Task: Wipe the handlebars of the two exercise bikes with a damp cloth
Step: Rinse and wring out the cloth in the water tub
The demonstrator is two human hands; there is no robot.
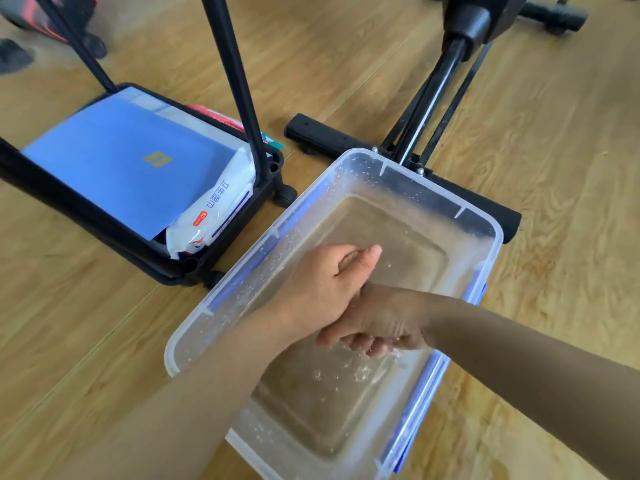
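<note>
Nearby, cart beside water tub.

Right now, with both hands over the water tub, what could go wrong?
1. The clear tub holds water and sits on bare wood floor; droplets already fall below the right hand, so drips could wet the boards.
2. The tub rests against the exercise bike's base bar; a nudge could slosh water.
3. No cloth is visible in the left hand or the right; I cannot tell whether one is held.
</note>
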